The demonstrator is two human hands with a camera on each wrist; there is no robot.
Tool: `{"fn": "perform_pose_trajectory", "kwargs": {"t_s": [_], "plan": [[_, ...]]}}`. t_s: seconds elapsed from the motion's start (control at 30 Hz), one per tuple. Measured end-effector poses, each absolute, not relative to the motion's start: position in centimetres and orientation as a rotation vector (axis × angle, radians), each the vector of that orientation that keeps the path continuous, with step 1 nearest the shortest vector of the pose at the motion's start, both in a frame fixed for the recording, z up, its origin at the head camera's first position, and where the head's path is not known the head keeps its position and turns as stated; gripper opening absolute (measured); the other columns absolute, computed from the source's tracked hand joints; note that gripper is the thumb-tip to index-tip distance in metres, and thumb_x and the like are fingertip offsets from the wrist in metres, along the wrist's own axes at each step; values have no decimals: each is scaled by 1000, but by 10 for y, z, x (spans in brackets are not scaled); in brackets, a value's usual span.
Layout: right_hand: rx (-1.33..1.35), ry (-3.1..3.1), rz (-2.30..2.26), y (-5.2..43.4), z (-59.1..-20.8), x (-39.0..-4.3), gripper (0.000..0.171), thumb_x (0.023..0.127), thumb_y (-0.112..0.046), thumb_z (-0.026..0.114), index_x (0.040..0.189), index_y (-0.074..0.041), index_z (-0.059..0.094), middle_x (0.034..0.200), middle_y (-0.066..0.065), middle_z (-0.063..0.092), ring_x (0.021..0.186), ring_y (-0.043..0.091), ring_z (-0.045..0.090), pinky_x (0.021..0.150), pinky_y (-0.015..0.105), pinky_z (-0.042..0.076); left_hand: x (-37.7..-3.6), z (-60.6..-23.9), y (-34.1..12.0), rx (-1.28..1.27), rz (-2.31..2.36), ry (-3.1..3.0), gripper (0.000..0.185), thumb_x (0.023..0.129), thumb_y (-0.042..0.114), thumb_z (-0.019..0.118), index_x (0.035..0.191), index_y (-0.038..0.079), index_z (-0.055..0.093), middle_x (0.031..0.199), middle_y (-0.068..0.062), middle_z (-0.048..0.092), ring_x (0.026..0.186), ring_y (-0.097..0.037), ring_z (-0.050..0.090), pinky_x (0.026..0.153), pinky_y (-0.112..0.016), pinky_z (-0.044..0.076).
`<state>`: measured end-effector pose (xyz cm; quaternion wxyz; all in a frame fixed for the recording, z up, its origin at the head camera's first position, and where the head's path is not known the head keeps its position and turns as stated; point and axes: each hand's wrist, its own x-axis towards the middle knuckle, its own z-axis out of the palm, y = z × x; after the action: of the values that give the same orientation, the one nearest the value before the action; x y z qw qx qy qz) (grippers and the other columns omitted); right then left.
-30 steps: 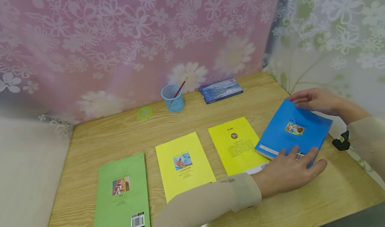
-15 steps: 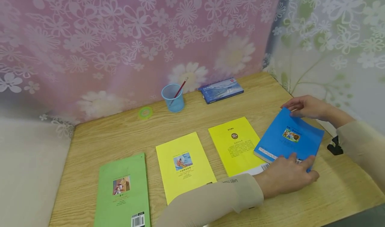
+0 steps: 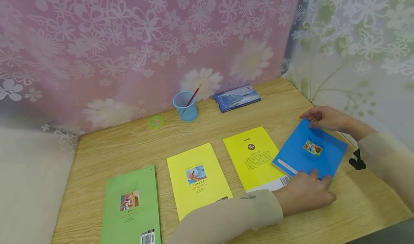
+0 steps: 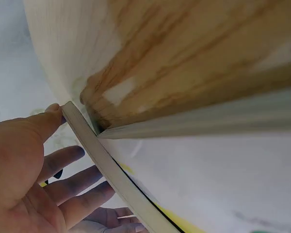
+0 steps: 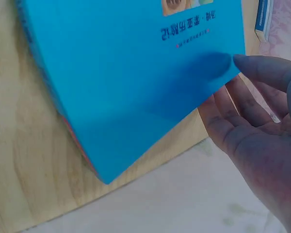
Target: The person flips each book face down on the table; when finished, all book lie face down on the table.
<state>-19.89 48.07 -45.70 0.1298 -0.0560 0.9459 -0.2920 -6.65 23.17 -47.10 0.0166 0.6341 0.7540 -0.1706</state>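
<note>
Both hands hold a blue book (image 3: 313, 148) at the right of the table, back cover up. My right hand (image 3: 328, 119) pinches its far edge; in the right wrist view its thumb (image 5: 262, 68) lies on the cover, with fingers under the edge. My left hand (image 3: 307, 193) grips the near edge. The left wrist view shows its thumb at one end of the page edge (image 4: 114, 174) and fingers along the cover. The blue book's left corner overlaps a yellow book (image 3: 250, 154). Left of that lie a second yellow book (image 3: 198, 175) and a green book (image 3: 130, 201).
Along the back are a green tape roll (image 3: 156, 122), a light blue cup (image 3: 185, 109) holding a red pencil (image 3: 193, 96), and a flat blue box (image 3: 237, 98). A small black object (image 3: 357, 161) sits by the table's right edge. Floral curtains (image 3: 161, 50) border the table.
Both hands have brought the blue book lower and slightly left. My right hand came down and left with its far edge. The other books have stayed put.
</note>
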Motion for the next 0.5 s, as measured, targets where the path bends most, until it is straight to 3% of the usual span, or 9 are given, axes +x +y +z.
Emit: {"fn": "perform_pose_trajectory", "kwargs": {"t_s": [0.07, 0.17, 0.27, 0.4, 0.5], "plan": [[-173, 2754, -838, 479, -460, -199, 38, 103, -5, 64, 140, 3, 61, 139, 30, 64, 127, 51, 61, 93, 40, 61, -68, -471, 230, 1951, -524, 2329, 37, 115, 36, 39, 148, 52, 49, 157, 12, 49, 120, -9, 56, 90, -23, 54], [-191, 2774, -836, 476, -462, -196, 38, 104, -10, 65, 141, 3, 62, 139, 29, 65, 127, 50, 62, 90, 27, 59, -72, -469, 227, 1899, -486, 2301, 40, 114, 40, 41, 152, 53, 43, 161, 15, 45, 133, -8, 53, 103, -25, 52], [-228, 2814, -847, 471, -463, -190, 39, 106, -13, 62, 142, 4, 60, 138, 29, 65, 127, 50, 61, 94, 33, 59, -79, -467, 222, 1847, -407, 2313, 44, 112, 48, 41, 155, 53, 39, 163, 19, 42, 145, -7, 47, 115, -25, 44], [-283, 2883, -831, 462, -464, -173, 47, 107, -16, 60, 148, 6, 52, 147, 36, 54, 131, 59, 53, 101, 66, 49, -92, -468, 211, 1804, -346, 2409, 47, 109, 60, 35, 155, 51, 41, 160, 20, 46, 147, -7, 45, 120, -28, 39], [-296, 2932, -791, 451, -464, -157, 56, 107, -20, 63, 152, 9, 46, 152, 40, 45, 134, 64, 45, 102, 71, 44, -107, -470, 201, 1756, -346, 2517, 52, 107, 66, 34, 156, 49, 41, 165, 14, 42, 153, -14, 40, 125, -35, 36]]}}
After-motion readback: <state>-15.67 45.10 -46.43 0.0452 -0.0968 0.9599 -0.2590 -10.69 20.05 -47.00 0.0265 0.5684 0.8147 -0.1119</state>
